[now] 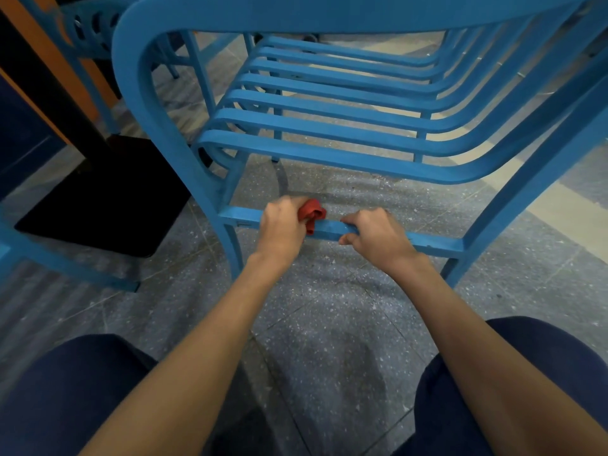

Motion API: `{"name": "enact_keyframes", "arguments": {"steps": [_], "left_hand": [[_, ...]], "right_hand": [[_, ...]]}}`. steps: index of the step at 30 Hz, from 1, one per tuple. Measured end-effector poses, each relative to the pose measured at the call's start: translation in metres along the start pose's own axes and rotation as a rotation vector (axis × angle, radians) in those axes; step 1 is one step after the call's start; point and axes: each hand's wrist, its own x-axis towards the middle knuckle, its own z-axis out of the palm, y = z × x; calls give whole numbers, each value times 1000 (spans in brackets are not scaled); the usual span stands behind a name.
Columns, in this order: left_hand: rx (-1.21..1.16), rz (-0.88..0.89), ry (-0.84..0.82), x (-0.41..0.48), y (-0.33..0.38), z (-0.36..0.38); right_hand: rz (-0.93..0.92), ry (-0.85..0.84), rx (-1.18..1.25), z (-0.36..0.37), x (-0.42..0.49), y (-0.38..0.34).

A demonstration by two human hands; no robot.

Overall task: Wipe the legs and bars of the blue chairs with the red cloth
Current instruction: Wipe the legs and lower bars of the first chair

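Observation:
A blue slatted chair (329, 153) stands in front of me on the speckled floor. Its low cross bar (437, 241) runs between the two near legs. My left hand (284, 225) grips a bunched red cloth (312, 213) against the left part of that bar, close to the left leg (232, 248). My right hand (375, 233) holds the same bar just right of the cloth, fingers over the top and thumb under it. The right leg (513, 212) rises to the right of my right hand.
A black table post on a square black base plate (108, 205) stands to the left. A second blue chair (65, 264) shows at the left edge and behind. My knees in dark trousers (513, 383) fill the bottom corners. Speckled grey floor (329, 311) lies between.

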Motion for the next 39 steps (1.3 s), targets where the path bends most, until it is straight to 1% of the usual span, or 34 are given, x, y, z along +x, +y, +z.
{"name": "enact_keyframes", "arguments": {"steps": [4, 6, 8, 10, 11, 14, 16, 20, 23, 25, 28, 30, 32, 35, 39], "left_hand": [[-98, 181, 2, -21, -9, 7], [-109, 220, -13, -26, -21, -2], [-100, 227, -29, -25, -28, -12], [-113, 174, -32, -18, -25, -17], [-113, 114, -28, -12, -22, -19], [13, -60, -49, 6, -8, -10], [6, -57, -63, 6, 3, 0], [-36, 111, -70, -15, 23, 18], [-140, 147, -84, -17, 11, 8], [-153, 126, -119, -13, -1, -4], [-92, -6, -136, 0, -7, -18], [-42, -104, -117, 8, -2, -14], [-45, -134, -102, 10, 7, -4], [-110, -55, -125, -1, 26, 20], [-173, 163, -69, -22, 28, 31]], "right_hand": [[-3, -45, 60, -7, 0, 3], [7, -71, 81, -15, -1, 7], [37, -85, 48, -22, -3, 15], [72, -97, -17, -24, -6, 26], [83, -105, -49, -24, -8, 29], [98, -96, -86, -25, -15, 36], [106, -74, -78, -27, -19, 35], [126, -65, -99, -30, -21, 29], [136, -71, -98, -31, -22, 28], [133, -69, -86, -30, -24, 30], [125, -56, -81, -30, -26, 31], [129, -50, -79, -30, -28, 30], [136, -45, -75, -28, -28, 29], [138, -45, -89, -24, -25, 29], [149, -28, -73, -22, -25, 30]]}}
